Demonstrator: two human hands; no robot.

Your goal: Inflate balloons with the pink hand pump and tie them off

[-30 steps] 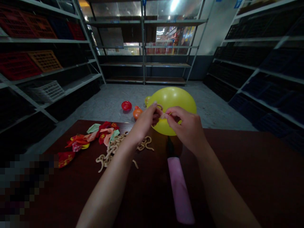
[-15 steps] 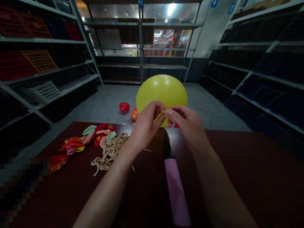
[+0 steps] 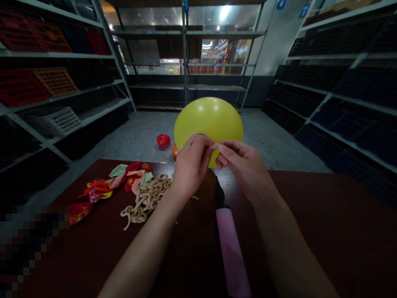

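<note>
A large inflated yellow balloon (image 3: 211, 116) is just beyond my hands, over the far edge of the dark table (image 3: 310, 215). My left hand (image 3: 194, 161) is closed, its back towards me and its fingertips mostly hidden. Against it, my right hand (image 3: 240, 163) pinches with thumb and forefinger. The fingertips meet at the near side of the balloon, where its neck appears to be gripped; the small piece between them is hard to see. Below lies a pump with a pink barrel (image 3: 234, 252) and a black tip (image 3: 219, 192). Left of it is a pile of beige cord-like strands (image 3: 149, 198).
Deflated coloured balloons (image 3: 132, 176) lie at the table's left. On the floor beyond are a red bowl-like object (image 3: 163, 140) and an orange balloon (image 3: 175, 151), partly hidden. Shelves with crates (image 3: 56, 80) stand left, more shelving (image 3: 347, 82) right and at the back.
My left hand has turned, its back now facing me more and its fingers covering the pinched piece. The yellow balloon has shifted slightly left. My right hand stays nearly in place.
</note>
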